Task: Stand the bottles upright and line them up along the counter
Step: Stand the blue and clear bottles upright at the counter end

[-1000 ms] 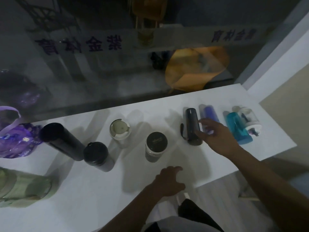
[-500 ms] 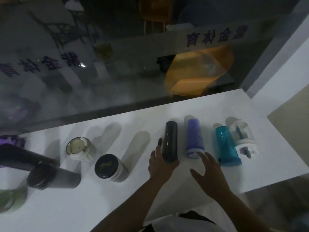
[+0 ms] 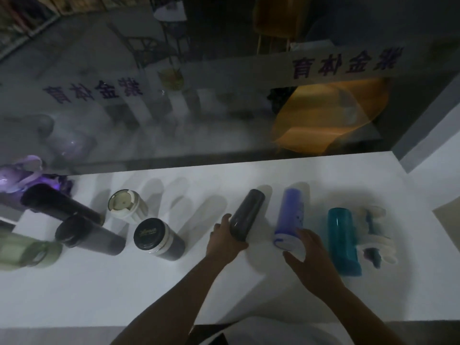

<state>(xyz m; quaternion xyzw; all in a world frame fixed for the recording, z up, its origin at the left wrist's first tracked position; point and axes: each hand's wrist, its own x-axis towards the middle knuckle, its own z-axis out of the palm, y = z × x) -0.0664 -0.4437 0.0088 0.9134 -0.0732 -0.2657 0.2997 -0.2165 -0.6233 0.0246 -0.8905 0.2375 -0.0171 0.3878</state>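
A slim black bottle (image 3: 247, 210) lies on the white counter (image 3: 249, 175), pointing away from me. My left hand (image 3: 224, 241) grips its near end. To its right lies a purple bottle (image 3: 290, 212) with a white cap, and my right hand (image 3: 311, 255) curls around the cap end. Further right lie a teal bottle (image 3: 342, 240) and a clear bottle with white ends (image 3: 375, 235). On the left stand a white cup-like bottle (image 3: 124, 205), a black-lidded bottle (image 3: 151, 236), two dark bottles (image 3: 82, 235) (image 3: 52, 204) and a green bottle (image 3: 25, 250).
A glass pane with printed characters (image 3: 174, 120) rises right behind the counter. A purple bag (image 3: 20, 175) sits at the far left. The counter's near edge runs just in front of my arms, and its right end is past the clear bottle.
My left hand has come up from the counter's front edge and taken the slim black bottle. My right hand has left that bottle and moved onto the purple bottle's cap.
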